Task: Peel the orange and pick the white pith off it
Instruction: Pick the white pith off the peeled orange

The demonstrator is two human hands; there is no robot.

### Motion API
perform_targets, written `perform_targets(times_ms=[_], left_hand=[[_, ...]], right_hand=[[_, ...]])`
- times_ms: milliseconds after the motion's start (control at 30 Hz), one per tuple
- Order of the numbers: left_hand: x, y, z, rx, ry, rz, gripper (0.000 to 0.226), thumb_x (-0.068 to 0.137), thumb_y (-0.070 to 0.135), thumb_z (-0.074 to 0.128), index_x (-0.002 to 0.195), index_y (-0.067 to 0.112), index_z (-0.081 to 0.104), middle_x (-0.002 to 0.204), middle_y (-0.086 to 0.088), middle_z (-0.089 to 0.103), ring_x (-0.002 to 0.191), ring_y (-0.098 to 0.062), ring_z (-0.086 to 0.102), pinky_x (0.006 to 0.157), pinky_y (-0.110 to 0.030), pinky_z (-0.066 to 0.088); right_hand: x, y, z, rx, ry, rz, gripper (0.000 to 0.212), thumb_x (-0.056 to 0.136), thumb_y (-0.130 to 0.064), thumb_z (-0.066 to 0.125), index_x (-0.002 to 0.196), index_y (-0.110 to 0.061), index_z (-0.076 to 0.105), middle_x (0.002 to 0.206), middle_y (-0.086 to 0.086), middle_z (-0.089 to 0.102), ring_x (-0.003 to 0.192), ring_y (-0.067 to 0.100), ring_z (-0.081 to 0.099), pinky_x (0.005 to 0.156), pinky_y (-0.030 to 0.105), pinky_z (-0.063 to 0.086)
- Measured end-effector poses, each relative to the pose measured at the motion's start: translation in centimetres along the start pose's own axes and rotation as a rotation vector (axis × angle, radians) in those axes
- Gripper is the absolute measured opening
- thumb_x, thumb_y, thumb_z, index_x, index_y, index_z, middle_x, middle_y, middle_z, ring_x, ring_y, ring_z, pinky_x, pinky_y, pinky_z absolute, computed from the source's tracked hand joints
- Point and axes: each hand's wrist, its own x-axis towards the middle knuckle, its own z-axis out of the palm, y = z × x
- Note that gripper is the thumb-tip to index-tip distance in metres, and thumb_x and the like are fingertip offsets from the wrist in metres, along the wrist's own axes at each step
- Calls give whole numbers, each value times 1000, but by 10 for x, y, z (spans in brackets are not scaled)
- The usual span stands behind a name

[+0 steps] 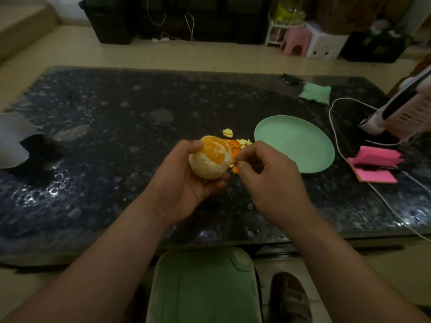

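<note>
Past pale green plastic object, bottom centre: left hand gripping round pith-coated orange mid-frame. Right hand touching its right flank, pinching small orange scrap.

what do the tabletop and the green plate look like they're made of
The tabletop looks like polished stone, or glass over a pebbled pattern: dark, speckled, glossy, with bright glints. The green plate is probably plastic or melamine: even mint colour, smooth soft sheen, thin rim. The dim light leaves both open.
</note>
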Motion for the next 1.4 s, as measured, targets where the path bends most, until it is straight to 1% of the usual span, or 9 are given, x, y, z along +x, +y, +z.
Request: perform_targets(times_ms=[167, 267, 500, 800, 1000, 1133, 1200, 1300, 1400], left_hand=[[2, -1, -1, -11, 35, 6, 65, 90, 40, 65, 146, 7, 56, 110, -19, 74, 85, -28, 71, 67, -33, 62], [0, -1, -1, 1, 29, 11, 62, 89, 37, 64, 144, 7, 58, 111, -18, 76, 87, -27, 72, 67, -32, 63], [5, -4, -6, 66, 28, 67, 59, 97, 33, 64, 149, 7, 54, 135, -21, 72, 110, -29, 73, 86, -38, 62], [9, -9, -5, 173, 108, 131, 73, 80, 37, 79, 146, 18, 54, 140, -17, 68, 121, -35, 72, 90, -43, 62], [6, -14, 0, 268, 127, 152, 65, 82, 35, 76, 142, 22, 55, 138, -13, 68, 120, -31, 72, 99, -55, 62], [6, -15, 1, 168, 90, 112, 66, 88, 34, 74, 148, 14, 54, 141, -19, 67, 125, -36, 70, 106, -59, 57], [5, -12, 3, 52, 69, 76, 63, 93, 33, 69, 148, 7, 54, 136, -20, 70, 118, -35, 72, 98, -50, 62], [3, -8, 5, -56, 80, 33, 57, 96, 34, 62, 145, 5, 58, 116, -19, 75, 91, -30, 71, 71, -35, 63], [2, -6, 4, -82, 66, 18, 60, 95, 35, 60, 147, 6, 56, 117, -20, 72, 89, -29, 69, 70, -33, 62]], right_hand=[[6, 4, 3, -104, 42, 52, 9, 99, -24, 67, 92, -29, 67, 87, -12, 67, 82, 5, 62, 73, 31, 55], [6, -3, 1, -44, 10, 14, 17, 96, -17, 69, 107, -30, 66, 100, -15, 67, 91, 3, 63, 79, 22, 55], [1, -4, 3, -92, -15, -95, 6, 94, -28, 77, 99, -29, 74, 84, -20, 69, 83, -2, 66, 71, 10, 50], [1, 0, 1, -256, -38, -176, 13, 98, -31, 70, 107, -26, 78, 93, -14, 74, 84, 3, 65, 79, 31, 57], [1, 1, 3, -289, 4, -202, 12, 96, -28, 71, 87, -20, 71, 78, -9, 66, 71, 10, 60, 66, 41, 54], [2, 1, 3, -180, 31, -141, 15, 93, -23, 72, 79, -21, 65, 73, -9, 63, 69, 11, 59, 63, 43, 52], [2, 2, 1, -107, 50, -82, 11, 94, -21, 71, 83, -23, 67, 75, -10, 65, 72, 10, 62, 66, 41, 55], [5, 5, -3, -41, 64, -2, 12, 98, -15, 67, 95, -26, 72, 78, -15, 68, 73, 4, 63, 64, 22, 53], [4, 1, 0, 46, 40, 12, 21, 102, -12, 60, 93, -27, 73, 75, -15, 67, 60, 3, 57, 52, 14, 40]])
